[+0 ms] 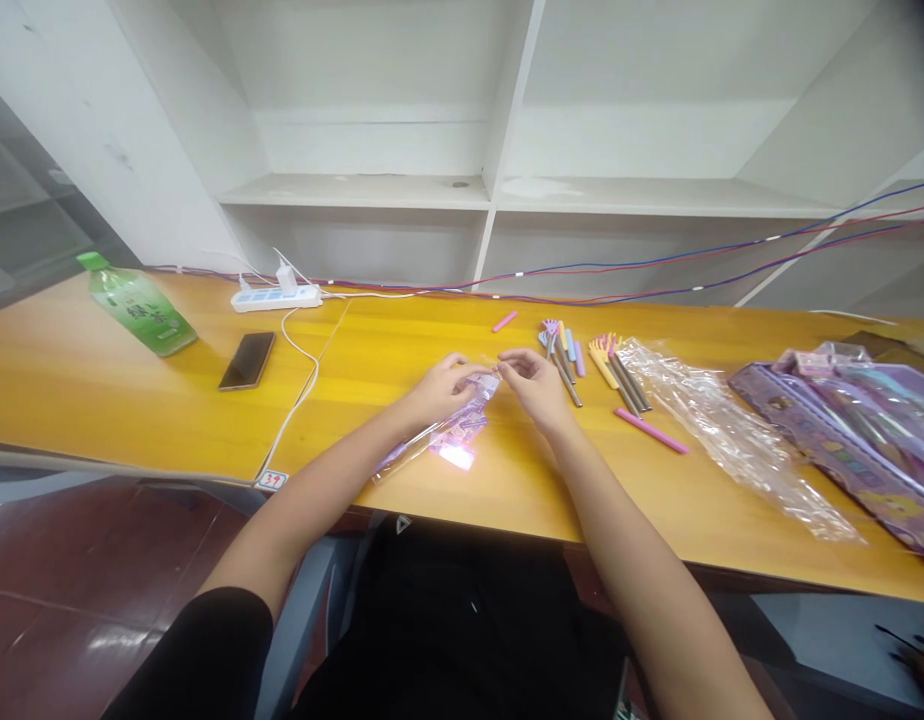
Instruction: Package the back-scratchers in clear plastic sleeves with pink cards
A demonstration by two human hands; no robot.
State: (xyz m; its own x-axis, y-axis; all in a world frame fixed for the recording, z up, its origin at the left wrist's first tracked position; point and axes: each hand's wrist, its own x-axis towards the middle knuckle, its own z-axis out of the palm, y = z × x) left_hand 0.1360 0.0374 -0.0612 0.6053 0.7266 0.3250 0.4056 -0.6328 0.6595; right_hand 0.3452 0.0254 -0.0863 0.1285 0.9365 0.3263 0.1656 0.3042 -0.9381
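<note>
My left hand (441, 392) is closed around the upper end of a narrow clear plastic bag (417, 446) with purple-printed contents. The bag slants down toward the table's front edge. My right hand (535, 385) meets it at the bag's top end, its thumb and fingers pinched together there; the exact grip is too small to make out. Just under the bag lies a shiny pink-purple card or wrapper (459, 446). To the right of my right hand are several hand-shaped back scratchers (561, 360) with metal rods, and another bunch (619, 375) with yellow and pink heads.
Pink tubes (651, 430) lie near the back scratchers. Further right are crumpled clear plastic bags (739, 430) and a large purple printed package (874, 430). On the left are a phone (247, 361), a green bottle (141, 308) and a power strip (276, 297). Shelves (357, 190) stand behind the table.
</note>
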